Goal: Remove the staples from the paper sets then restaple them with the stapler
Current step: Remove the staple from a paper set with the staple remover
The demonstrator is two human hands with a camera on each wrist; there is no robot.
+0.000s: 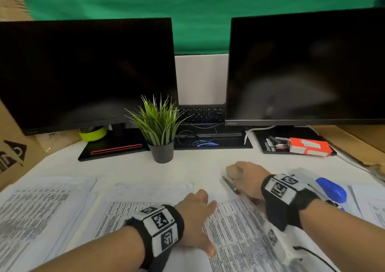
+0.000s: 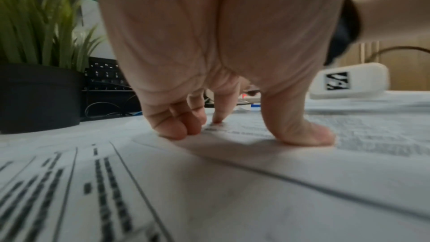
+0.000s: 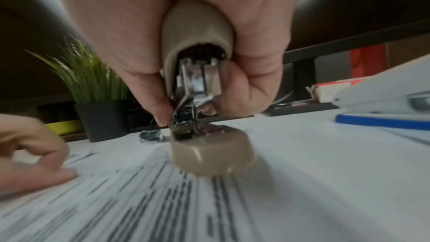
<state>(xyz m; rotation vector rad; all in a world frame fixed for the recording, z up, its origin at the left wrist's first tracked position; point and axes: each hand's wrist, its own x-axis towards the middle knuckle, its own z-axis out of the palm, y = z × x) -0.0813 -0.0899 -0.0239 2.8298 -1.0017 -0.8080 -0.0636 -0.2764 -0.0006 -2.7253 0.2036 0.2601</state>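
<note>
Left hand (image 1: pixel 195 213) spreads relaxed fingers on the paper set (image 1: pixel 235 230), pinning it flat, while right hand (image 1: pixel 246 178) grips the beige staple remover (image 3: pixel 197 80), claws over its corner

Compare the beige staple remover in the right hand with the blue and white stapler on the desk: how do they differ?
The staple remover is beige and gripped by the right hand, its lower end on the paper set; the stapler is blue and white and lies untouched. The staple remover looks clearly smaller than the stapler. Both are at the desk's right side.
</note>
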